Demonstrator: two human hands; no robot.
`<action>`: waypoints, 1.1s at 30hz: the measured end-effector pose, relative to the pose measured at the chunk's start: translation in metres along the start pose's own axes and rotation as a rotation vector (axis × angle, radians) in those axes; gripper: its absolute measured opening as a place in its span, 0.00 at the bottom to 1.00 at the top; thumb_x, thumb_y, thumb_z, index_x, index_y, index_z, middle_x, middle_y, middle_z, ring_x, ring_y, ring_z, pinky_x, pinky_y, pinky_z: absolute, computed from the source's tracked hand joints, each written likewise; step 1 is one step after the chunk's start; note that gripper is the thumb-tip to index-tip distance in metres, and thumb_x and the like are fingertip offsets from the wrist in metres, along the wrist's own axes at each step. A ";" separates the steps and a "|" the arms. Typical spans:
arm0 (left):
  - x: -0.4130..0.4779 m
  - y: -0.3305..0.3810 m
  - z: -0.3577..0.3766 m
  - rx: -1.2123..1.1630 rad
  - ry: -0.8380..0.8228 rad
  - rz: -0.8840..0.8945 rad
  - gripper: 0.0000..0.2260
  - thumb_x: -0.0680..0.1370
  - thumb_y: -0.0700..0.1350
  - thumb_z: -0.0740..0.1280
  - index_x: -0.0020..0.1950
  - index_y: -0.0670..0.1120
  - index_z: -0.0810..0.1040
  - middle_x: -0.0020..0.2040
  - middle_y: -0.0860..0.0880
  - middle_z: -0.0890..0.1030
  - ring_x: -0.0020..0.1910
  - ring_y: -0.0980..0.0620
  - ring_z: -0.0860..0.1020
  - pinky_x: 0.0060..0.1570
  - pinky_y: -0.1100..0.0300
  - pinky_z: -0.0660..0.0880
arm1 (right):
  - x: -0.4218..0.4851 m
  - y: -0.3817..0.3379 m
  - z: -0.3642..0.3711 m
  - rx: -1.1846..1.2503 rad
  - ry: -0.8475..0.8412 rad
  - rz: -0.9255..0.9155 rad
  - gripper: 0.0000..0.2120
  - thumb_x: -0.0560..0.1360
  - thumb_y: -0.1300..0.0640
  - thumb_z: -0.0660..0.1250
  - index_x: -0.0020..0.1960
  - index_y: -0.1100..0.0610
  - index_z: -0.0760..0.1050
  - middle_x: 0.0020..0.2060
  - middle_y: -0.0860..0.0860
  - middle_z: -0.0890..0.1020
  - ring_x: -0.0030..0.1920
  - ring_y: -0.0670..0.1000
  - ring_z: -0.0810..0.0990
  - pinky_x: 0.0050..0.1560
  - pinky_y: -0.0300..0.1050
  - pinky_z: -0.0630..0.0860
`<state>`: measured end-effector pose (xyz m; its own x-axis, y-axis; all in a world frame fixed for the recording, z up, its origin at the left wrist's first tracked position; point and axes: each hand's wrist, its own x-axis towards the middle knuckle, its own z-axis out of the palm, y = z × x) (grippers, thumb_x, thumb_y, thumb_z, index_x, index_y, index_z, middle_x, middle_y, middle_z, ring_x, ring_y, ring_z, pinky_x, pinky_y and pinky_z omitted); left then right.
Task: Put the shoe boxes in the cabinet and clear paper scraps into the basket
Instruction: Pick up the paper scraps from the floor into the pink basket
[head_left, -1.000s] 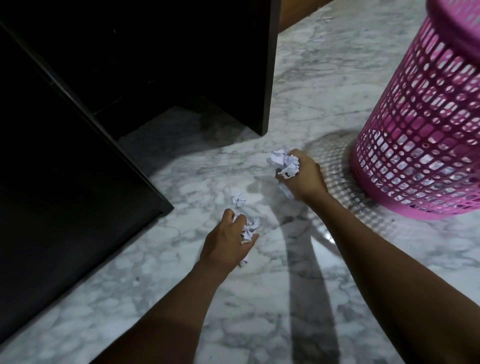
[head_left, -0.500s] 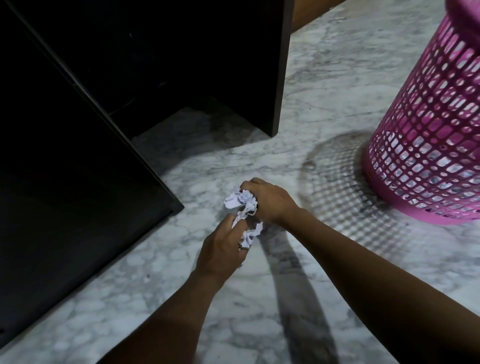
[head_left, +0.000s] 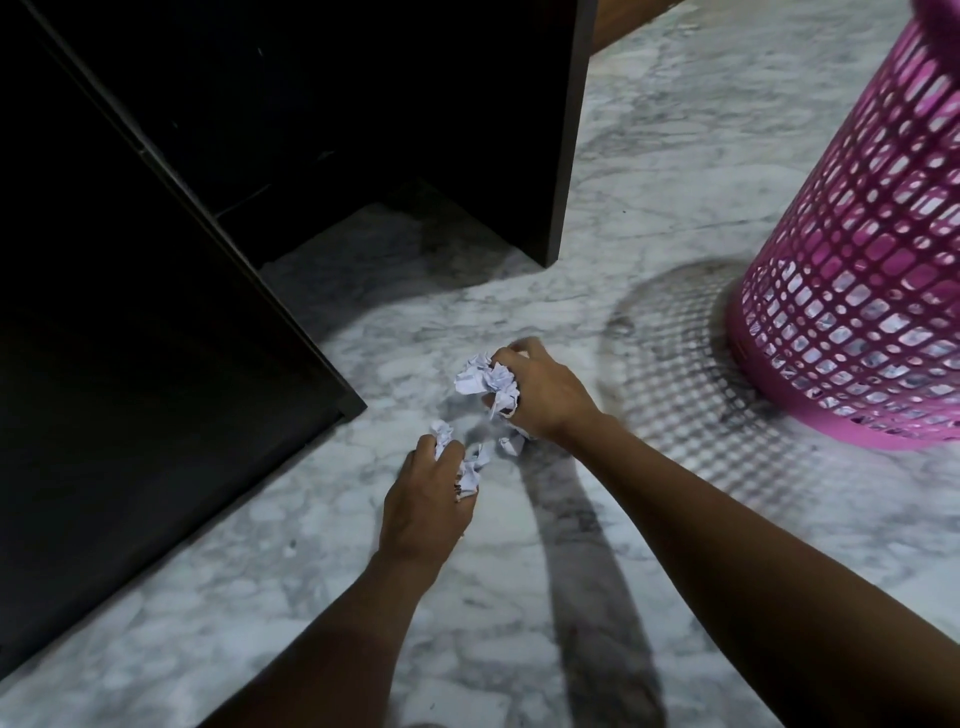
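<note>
My right grip (head_left: 540, 395) is clenched around a wad of crumpled white paper scraps (head_left: 485, 379), low over the marble floor (head_left: 675, 171). My left grip (head_left: 426, 504), just beside it and nearer to me, is closed on a smaller bunch of scraps (head_left: 470, 470). One loose scrap (head_left: 511, 444) shows between the two (lying or dangling, I cannot tell). Dark marks on the paper are too small to read. The pink lattice basket (head_left: 857, 270) stands on the floor to the right, well apart, its top cut off by the frame. The dark cabinet (head_left: 389, 130) at left stands open, its inside too black to make out.
</note>
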<state>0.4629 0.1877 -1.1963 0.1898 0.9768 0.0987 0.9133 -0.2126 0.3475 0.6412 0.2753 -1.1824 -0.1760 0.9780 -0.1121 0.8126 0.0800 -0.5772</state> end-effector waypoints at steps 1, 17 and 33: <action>0.000 0.000 0.001 0.008 -0.001 0.010 0.10 0.65 0.40 0.75 0.43 0.44 0.78 0.42 0.44 0.77 0.36 0.42 0.78 0.27 0.58 0.72 | 0.000 -0.002 0.000 -0.004 -0.003 0.010 0.15 0.72 0.51 0.68 0.58 0.48 0.72 0.56 0.51 0.72 0.47 0.58 0.79 0.45 0.47 0.74; 0.033 0.042 0.001 -0.212 -0.007 0.019 0.06 0.73 0.43 0.71 0.44 0.43 0.75 0.45 0.44 0.75 0.40 0.41 0.77 0.34 0.56 0.71 | -0.017 0.029 -0.044 0.601 0.329 0.292 0.06 0.67 0.57 0.74 0.40 0.54 0.76 0.36 0.48 0.83 0.38 0.49 0.81 0.45 0.51 0.80; 0.044 0.044 0.005 -0.231 -0.064 0.024 0.09 0.72 0.38 0.69 0.52 0.44 0.79 0.49 0.44 0.77 0.45 0.42 0.79 0.37 0.57 0.72 | -0.026 0.039 -0.049 0.625 0.409 0.291 0.08 0.70 0.61 0.74 0.47 0.60 0.78 0.42 0.56 0.84 0.46 0.58 0.83 0.49 0.50 0.78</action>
<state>0.5134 0.2211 -1.1815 0.2396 0.9694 0.0532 0.8031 -0.2287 0.5501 0.7042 0.2622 -1.1625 0.3109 0.9459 -0.0924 0.3117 -0.1933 -0.9303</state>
